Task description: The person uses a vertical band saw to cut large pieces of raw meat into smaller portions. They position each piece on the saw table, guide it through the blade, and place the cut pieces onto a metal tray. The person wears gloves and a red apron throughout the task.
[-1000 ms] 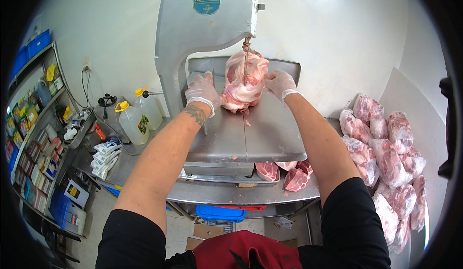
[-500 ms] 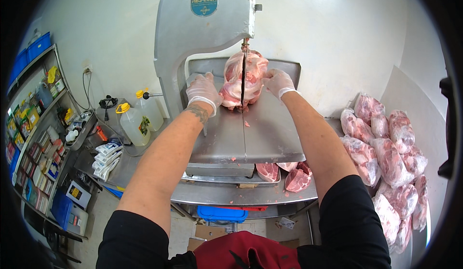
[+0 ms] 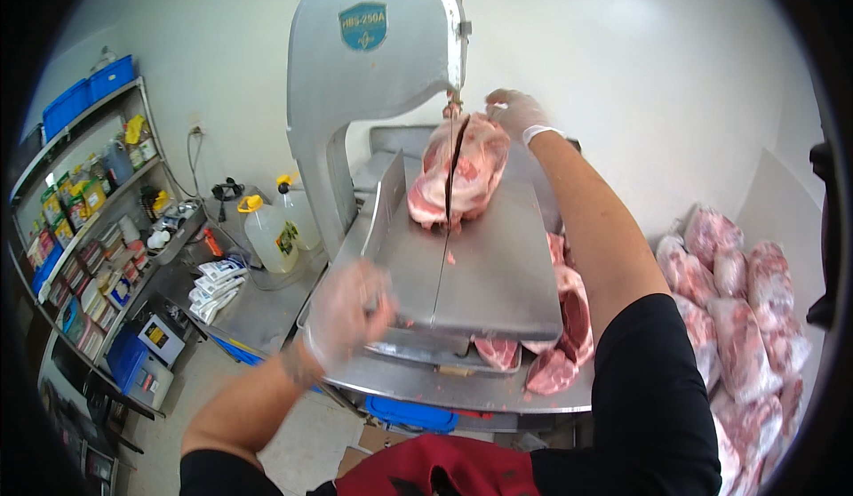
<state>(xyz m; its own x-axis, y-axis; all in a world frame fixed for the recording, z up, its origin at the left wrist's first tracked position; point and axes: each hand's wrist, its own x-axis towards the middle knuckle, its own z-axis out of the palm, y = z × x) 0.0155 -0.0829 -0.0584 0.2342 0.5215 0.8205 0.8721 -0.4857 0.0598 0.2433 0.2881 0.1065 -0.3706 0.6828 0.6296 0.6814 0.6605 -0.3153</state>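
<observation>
Your left hand [image 3: 345, 314] has left the meat and now grips the saw table's [image 3: 498, 274] near-left edge; your right hand [image 3: 515, 112], fingers curled, presses the meat chunk [image 3: 475, 172] at the far edge, the blade [image 3: 451, 167] halfway through. It looks heavy, soft and slippery; hold its far side.

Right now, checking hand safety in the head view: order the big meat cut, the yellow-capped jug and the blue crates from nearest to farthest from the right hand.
1. Big meat cut, touching the right hand.
2. Yellow-capped jug, lower left.
3. Blue crates, far left, top shelf.
</observation>
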